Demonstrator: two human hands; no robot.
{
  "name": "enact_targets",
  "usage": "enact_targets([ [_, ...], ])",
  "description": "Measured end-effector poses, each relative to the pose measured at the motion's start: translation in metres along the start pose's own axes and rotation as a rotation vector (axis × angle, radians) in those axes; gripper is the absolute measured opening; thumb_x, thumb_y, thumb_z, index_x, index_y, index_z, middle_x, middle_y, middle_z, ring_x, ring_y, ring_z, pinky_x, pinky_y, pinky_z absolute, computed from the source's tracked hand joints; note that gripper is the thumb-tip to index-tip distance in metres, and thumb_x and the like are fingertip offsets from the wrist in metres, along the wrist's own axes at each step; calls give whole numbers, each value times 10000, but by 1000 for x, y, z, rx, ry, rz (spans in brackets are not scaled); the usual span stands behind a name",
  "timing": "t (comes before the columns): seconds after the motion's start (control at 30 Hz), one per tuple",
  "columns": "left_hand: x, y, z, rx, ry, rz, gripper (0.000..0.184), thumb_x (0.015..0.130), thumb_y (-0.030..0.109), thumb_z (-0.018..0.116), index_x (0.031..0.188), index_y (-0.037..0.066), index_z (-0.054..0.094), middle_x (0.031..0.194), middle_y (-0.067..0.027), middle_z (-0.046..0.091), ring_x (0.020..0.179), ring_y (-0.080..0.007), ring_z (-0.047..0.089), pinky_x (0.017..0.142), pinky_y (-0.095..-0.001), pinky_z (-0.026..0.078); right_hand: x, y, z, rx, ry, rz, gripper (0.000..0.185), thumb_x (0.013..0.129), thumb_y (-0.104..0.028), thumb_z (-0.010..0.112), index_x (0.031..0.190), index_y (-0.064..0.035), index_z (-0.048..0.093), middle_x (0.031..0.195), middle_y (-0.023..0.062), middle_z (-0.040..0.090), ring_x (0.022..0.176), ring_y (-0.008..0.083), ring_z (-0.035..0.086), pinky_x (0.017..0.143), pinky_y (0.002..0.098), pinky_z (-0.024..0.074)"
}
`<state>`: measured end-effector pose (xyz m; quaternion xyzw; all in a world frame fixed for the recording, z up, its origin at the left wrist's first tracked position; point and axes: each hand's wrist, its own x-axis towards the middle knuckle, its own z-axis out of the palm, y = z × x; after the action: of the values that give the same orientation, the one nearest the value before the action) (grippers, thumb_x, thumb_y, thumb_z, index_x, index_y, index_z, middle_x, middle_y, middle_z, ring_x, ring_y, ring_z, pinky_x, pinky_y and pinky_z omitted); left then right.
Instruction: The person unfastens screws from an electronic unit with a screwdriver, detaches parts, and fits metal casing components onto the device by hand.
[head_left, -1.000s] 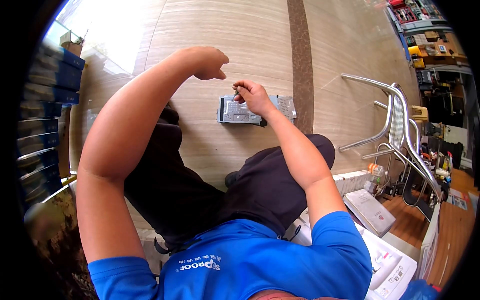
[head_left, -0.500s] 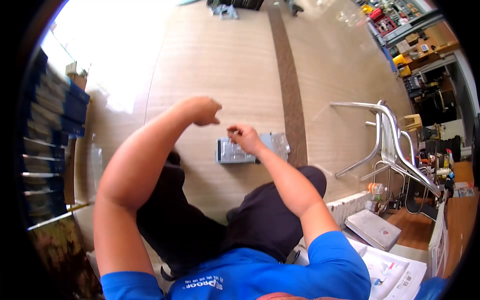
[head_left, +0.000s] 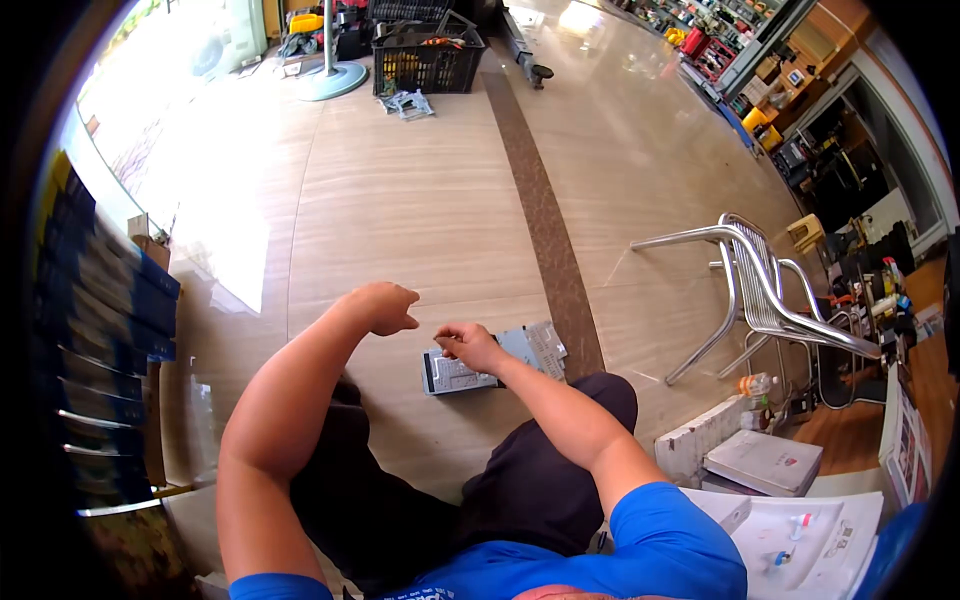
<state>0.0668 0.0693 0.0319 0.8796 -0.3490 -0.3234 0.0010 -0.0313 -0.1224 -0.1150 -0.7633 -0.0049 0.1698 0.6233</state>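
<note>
On the floor in front of my knees lies a flat grey metal box (head_left: 459,377) with a printed label, like a computer drive. My right hand (head_left: 470,346) is over its top, thumb and fingers pinched together. Something small and dark may be between the fingertips, too small to make out. My left hand (head_left: 384,307) hangs in the air beyond the box's left end, its index finger and thumb apart, apparently with nothing in it. At the box's right end, a perforated metal part (head_left: 545,348) shows beyond my right wrist.
A metal chair (head_left: 760,280) lies on its side at the right. Further off are a black crate (head_left: 425,68) and grey metal pieces (head_left: 407,105). Blue boxes (head_left: 110,290) are stacked at left. A thick book (head_left: 765,461) and a white tray (head_left: 835,530) are near my right elbow.
The view has tilted up, bringing the black crate and a round stand base into sight. Both hands keep nearly the same places relative to the metal box.
</note>
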Motion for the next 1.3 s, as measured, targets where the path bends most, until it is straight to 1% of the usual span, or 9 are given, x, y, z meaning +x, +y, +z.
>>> enact_targets([
  [0.27, 8, -7, 8, -3, 35, 19, 567, 898, 394, 601, 1366, 96, 483, 1301, -154, 569, 1213, -334, 523, 994, -433, 441, 4, 3, 1, 20, 35, 9, 142, 898, -165, 652, 953, -34, 662, 769, 18, 656, 669, 83, 602, 633, 256, 507],
  [0.53, 11, -6, 8, -11, 77, 35, 549, 889, 404, 609, 1333, 96, 512, 1290, -152, 576, 1200, -328, 535, 980, -434, 453, -9, -10, 1, -302, 127, -131, 150, 881, -172, 662, 937, -33, 670, 772, 71, 658, 685, 123, 593, 640, 278, 486],
  [0.7, 11, 1, 5, 24, 91, 80, 525, 891, 414, 603, 1297, 88, 535, 1264, -151, 592, 1181, -327, 547, 966, -441, 458, -13, -11, 3, -382, 133, -176, 219, 894, -196, 626, 1039, -41, 682, 939, 182, 687, 863, 306, 674, 762, 371, 522],
  [0.73, 9, 3, 4, 49, 80, 93, 518, 892, 415, 603, 1286, 85, 542, 1255, -150, 597, 1175, -326, 550, 962, -443, 459, -14, -9, 4, -388, 133, -182, 219, 894, -196, 626, 1039, -41, 682, 939, 182, 687, 863, 306, 674, 762, 371, 522],
  [0.8, 7, 3, 4, 33, 94, 87, 505, 893, 418, 602, 1272, 89, 551, 1241, -147, 606, 1170, -325, 554, 952, -444, 464, -16, -7, 5, -453, 131, -206, 209, 909, -140, 618, 1084, -39, 671, 944, 140, 700, 853, 213, 671, 769, 316, 513],
  [1.0, -2, -7, 13, 20, 108, 36, 519, 883, 433, 613, 1274, 98, 550, 1239, -146, 608, 1165, -327, 559, 943, -445, 475, -27, -13, 2, -439, 149, -216, 223, 906, -130, 596, 1101, -51, 670, 929, 148, 702, 808, 218, 675, 751, 316, 518],
  [1.07, -1, -17, 24, -7, 105, 20, 525, 875, 431, 623, 1275, 98, 550, 1247, -146, 603, 1160, -331, 564, 945, -452, 476, -28, -15, -3, -445, 105, -61, 231, 914, -143, 579, 1106, -48, 668, 888, 125, 707, 728, 188, 666, 680, 309, 528],
  [1.17, 2, -34, 39, -40, 118, -24, 519, 875, 419, 626, 1277, 101, 548, 1247, -147, 602, 1166, -333, 559, 947, -454, 475, -30, -13, -7, -315, 101, 28, 256, 910, -222, 567, 1091, -79, 679, 904, 138, 708, 827, 251, 686, 752, 344, 529],
  [1.3, -7, -40, 44, -33, 118, -59, 493, 881, 405, 622, 1264, 102, 557, 1238, -146, 608, 1165, -330, 560, 934, -455, 479, -13, -5, -7, -352, 87, 21, 277, 902, -243, 554, 1099, -94, 680, 917, 131, 712, 835, 249, 687, 770, 352, 530],
])
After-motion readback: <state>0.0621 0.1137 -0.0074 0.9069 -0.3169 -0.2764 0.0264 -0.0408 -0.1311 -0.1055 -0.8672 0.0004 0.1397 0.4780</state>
